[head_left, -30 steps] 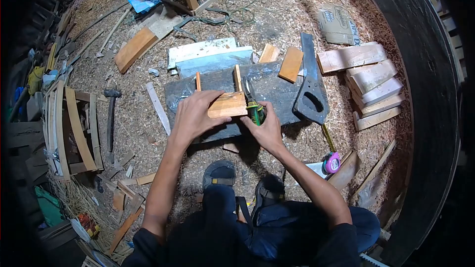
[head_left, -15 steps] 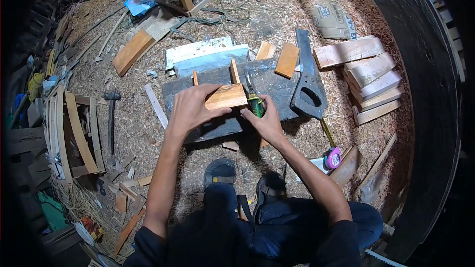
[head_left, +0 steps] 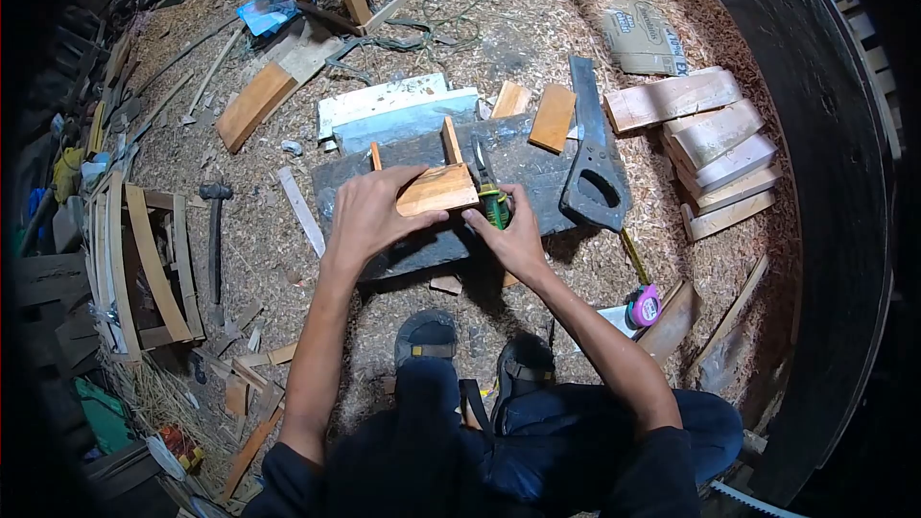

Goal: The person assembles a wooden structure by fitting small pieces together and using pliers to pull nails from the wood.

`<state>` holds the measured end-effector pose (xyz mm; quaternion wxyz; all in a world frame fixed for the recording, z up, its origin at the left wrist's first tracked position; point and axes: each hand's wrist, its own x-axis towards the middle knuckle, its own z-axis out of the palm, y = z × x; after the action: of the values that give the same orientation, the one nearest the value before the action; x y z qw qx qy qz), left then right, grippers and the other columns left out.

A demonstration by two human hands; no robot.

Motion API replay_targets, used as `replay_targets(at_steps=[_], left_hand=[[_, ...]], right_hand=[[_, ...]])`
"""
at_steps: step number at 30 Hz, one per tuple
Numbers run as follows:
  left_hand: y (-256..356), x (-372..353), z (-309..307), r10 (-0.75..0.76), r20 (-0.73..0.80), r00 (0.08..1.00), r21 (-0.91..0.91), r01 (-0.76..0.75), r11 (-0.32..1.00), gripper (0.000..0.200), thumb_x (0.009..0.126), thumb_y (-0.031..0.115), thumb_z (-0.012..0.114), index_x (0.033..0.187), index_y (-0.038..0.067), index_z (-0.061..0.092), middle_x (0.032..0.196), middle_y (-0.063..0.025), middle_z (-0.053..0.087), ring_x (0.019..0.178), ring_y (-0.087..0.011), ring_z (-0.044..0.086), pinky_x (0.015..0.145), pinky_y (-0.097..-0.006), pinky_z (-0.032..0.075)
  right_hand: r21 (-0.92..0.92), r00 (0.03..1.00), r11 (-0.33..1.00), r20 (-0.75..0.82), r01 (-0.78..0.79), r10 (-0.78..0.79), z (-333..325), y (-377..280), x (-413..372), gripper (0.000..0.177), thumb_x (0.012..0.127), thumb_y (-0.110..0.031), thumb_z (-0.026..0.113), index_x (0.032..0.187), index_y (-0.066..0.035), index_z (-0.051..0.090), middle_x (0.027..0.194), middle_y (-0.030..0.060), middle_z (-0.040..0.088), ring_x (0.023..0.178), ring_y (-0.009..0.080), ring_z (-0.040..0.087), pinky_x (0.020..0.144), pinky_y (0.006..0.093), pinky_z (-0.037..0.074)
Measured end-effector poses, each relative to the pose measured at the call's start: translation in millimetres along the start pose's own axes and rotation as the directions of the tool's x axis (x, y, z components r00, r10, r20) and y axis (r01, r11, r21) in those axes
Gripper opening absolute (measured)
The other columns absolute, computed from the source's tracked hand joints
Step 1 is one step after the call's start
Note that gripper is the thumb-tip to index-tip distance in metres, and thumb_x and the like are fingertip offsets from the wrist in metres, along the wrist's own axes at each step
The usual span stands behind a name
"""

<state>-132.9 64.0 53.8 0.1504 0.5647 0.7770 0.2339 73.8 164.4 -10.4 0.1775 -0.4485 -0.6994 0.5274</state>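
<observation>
My left hand (head_left: 372, 216) grips a short wooden block (head_left: 437, 190) by its left end, thumb along the near edge and fingers over the far edge. At the block's right end is my right hand (head_left: 511, 238), its thumb by the near corner and its fingers closed around the green and black handle of a tool (head_left: 493, 200). The tool's metal end points away from me. Under both hands lies a dark, worn board (head_left: 542, 177). Two thin wooden pieces, one of them a narrow strip (head_left: 452, 140), stick up beyond the block.
A handsaw (head_left: 595, 187) and a flat wood piece (head_left: 554, 118) lie on the board's right side. Curved wood pieces (head_left: 724, 139) are stacked farther right, near a pink tape measure (head_left: 645, 307). A hammer (head_left: 216, 230) lies left, beside a wooden frame (head_left: 153, 254). Shavings cover the ground.
The whole view has shifted slightly. Both hands and the block hold nearly the same pose.
</observation>
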Motion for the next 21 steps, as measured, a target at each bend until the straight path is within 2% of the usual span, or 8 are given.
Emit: replay_targets(at_steps=[5, 8, 11, 14, 18, 20, 21], left_hand=[[1.8, -0.6, 2.1, 0.002, -0.019, 1.000, -0.008, -0.002, 1.000, 0.069, 0.069, 0.055, 0.086, 0.121, 0.012, 0.074, 0.108, -0.0116, 0.077, 0.095, -0.0293, 0.075, 0.082, -0.0388, 0.058], [7.2, -1.1, -3.9, -0.072, -0.014, 0.997, -0.044, 0.071, 0.996, 0.070, 0.069, 0.055, 0.087, 0.122, 0.012, 0.074, 0.107, -0.0111, 0.077, 0.095, -0.0298, 0.075, 0.083, -0.0389, 0.058], [5.8, -0.5, -6.0, -0.091, 0.057, 0.994, -0.063, 0.095, 0.993, 0.072, 0.069, 0.056, 0.086, 0.124, 0.012, 0.073, 0.109, -0.0115, 0.076, 0.097, -0.0306, 0.074, 0.084, -0.0398, 0.058], [6.3, -3.8, -4.3, -0.050, 0.048, 0.998, -0.026, 0.051, 0.998, 0.074, 0.069, 0.055, 0.086, 0.125, 0.010, 0.071, 0.114, -0.0135, 0.075, 0.101, -0.0317, 0.073, 0.087, -0.0407, 0.057], [5.0, -3.2, -1.7, -0.045, 0.052, 0.998, -0.035, 0.047, 0.998, 0.074, 0.069, 0.054, 0.087, 0.125, 0.009, 0.071, 0.114, -0.0137, 0.075, 0.102, -0.0318, 0.073, 0.088, -0.0406, 0.057], [4.3, -2.7, -1.4, -0.065, 0.057, 0.996, -0.032, 0.067, 0.997, 0.073, 0.068, 0.053, 0.088, 0.125, 0.009, 0.072, 0.114, -0.0135, 0.075, 0.102, -0.0316, 0.073, 0.089, -0.0404, 0.057], [4.6, -2.6, -1.8, -0.065, 0.057, 0.996, -0.032, 0.067, 0.997, 0.073, 0.068, 0.053, 0.088, 0.125, 0.009, 0.072, 0.114, -0.0135, 0.075, 0.102, -0.0316, 0.073, 0.089, -0.0404, 0.057]], right_hand=[[0.005, 1.000, 1.000, 0.013, -0.021, 0.021, -1.2, -1.4, 1.3, 0.064, 0.083, -0.037, 0.084, 0.122, 0.000, 0.050, 0.104, 0.0179, 0.067, 0.095, 0.0277, 0.065, 0.085, 0.0416, 0.051], [-0.023, 1.000, 1.000, 0.014, -0.005, 0.006, 4.6, -0.6, -1.9, 0.063, 0.082, -0.036, 0.084, 0.121, 0.000, 0.050, 0.102, 0.0179, 0.068, 0.093, 0.0281, 0.066, 0.084, 0.0420, 0.051], [-0.072, 1.000, 0.997, -0.006, 0.014, -0.014, 4.9, -0.3, -5.2, 0.061, 0.082, -0.033, 0.084, 0.120, 0.001, 0.050, 0.101, 0.0174, 0.070, 0.092, 0.0263, 0.068, 0.083, 0.0414, 0.052], [0.138, 1.000, 0.990, 0.006, -0.021, 0.020, 2.3, 2.4, -1.9, 0.057, 0.083, -0.025, 0.084, 0.121, 0.001, 0.050, 0.100, 0.0158, 0.069, 0.092, 0.0220, 0.066, 0.083, 0.0368, 0.052], [0.093, 1.000, 0.996, -0.007, 0.019, -0.019, 4.7, 9.8, -0.4, 0.057, 0.084, -0.023, 0.083, 0.124, 0.001, 0.049, 0.100, 0.0134, 0.069, 0.091, 0.0198, 0.065, 0.084, 0.0355, 0.052], [0.237, 0.995, 0.970, 0.095, -0.054, 0.032, 1.6, 7.3, 0.3, 0.057, 0.087, -0.023, 0.084, 0.125, 0.000, 0.049, 0.105, 0.0093, 0.066, 0.093, 0.0139, 0.062, 0.081, 0.0292, 0.052], [0.237, 0.995, 0.970, 0.095, -0.054, 0.033, 0.5, 3.5, 0.2, 0.057, 0.087, -0.023, 0.084, 0.125, 0.000, 0.049, 0.105, 0.0093, 0.066, 0.093, 0.0139, 0.062, 0.081, 0.0292, 0.052]])
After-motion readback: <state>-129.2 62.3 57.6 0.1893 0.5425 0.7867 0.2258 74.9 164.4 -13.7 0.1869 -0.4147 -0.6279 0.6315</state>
